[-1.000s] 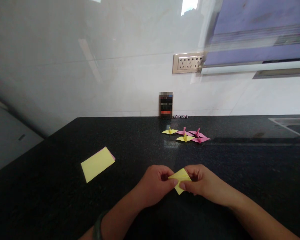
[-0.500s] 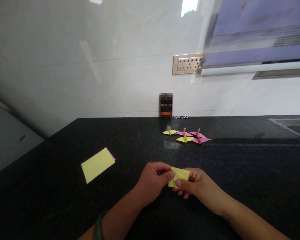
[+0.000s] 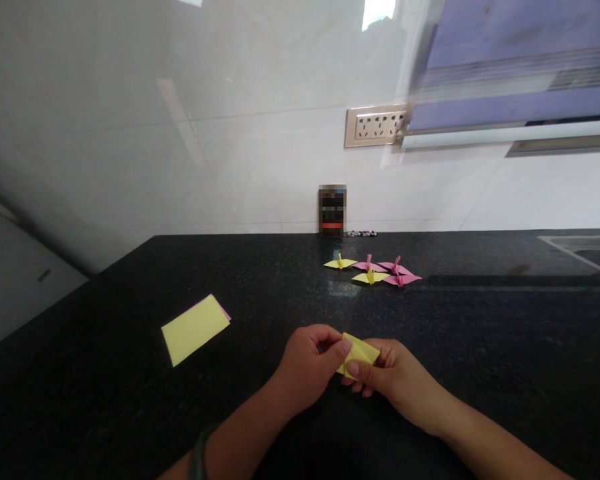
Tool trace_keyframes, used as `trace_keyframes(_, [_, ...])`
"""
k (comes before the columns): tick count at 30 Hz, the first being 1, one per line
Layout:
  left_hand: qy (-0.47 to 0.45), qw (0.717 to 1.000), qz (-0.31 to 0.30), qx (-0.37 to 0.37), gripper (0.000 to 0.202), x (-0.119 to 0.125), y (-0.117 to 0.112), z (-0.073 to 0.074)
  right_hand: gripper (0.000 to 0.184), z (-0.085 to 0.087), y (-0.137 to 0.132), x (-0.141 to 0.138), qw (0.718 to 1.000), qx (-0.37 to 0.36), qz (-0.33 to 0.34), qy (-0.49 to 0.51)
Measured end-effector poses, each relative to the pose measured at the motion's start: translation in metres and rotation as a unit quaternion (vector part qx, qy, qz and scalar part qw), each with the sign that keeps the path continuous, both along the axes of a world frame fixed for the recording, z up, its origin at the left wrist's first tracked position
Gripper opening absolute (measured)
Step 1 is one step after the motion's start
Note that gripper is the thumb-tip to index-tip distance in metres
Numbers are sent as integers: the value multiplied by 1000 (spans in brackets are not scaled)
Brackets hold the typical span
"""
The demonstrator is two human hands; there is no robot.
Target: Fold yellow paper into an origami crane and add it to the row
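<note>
A small piece of folded yellow paper (image 3: 363, 350) is held between both hands above the dark countertop. My left hand (image 3: 313, 363) pinches its left edge, the thumb lying on top. From the right, my right hand (image 3: 395, 373) grips it with the thumb pressed on the front face and the fingers behind. Creases show across the paper; its underside is hidden by the fingers. Beyond the hands stand several folded paper cranes: yellow ones, such as the front yellow crane (image 3: 371, 277), and pink ones, such as the front pink crane (image 3: 401, 279).
A stack of yellow and pink paper sheets (image 3: 196, 331) lies on the black countertop (image 3: 260, 280) at left. Against the wall stands a blurred-out upright dark object (image 3: 333, 212), with a beaded string (image 3: 362, 234) beside it. A socket panel (image 3: 375, 127) is on the wall.
The right thumb has slid slightly left across the yellow paper, and the paper's right side has tilted down a little. The cranes and sheets stay where they were.
</note>
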State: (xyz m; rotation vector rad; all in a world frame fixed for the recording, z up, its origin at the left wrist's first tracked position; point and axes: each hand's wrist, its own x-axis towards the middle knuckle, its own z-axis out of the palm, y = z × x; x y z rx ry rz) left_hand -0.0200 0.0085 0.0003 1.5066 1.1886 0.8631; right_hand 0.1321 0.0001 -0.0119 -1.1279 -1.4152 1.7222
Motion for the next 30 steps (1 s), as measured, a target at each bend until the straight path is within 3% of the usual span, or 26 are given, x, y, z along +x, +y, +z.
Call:
trace_keyframes(5, [105,991,13,81,23,0,-1,-2,20,1,-1,-2,1000,9,7,-16])
trace_keyframes(11, [158,978,20,133,23,-1,-2,-3,19,-2,0,-3,999,21,0,-50])
trace_keyframes(22, [65,997,29,38,29,-1,2,-2,33,-3,2,0,999,17,-20,-18])
trace_keyframes(30, [31,999,14,17,28,0,0,-4,35,0,1,0,999,19,-26,-11])
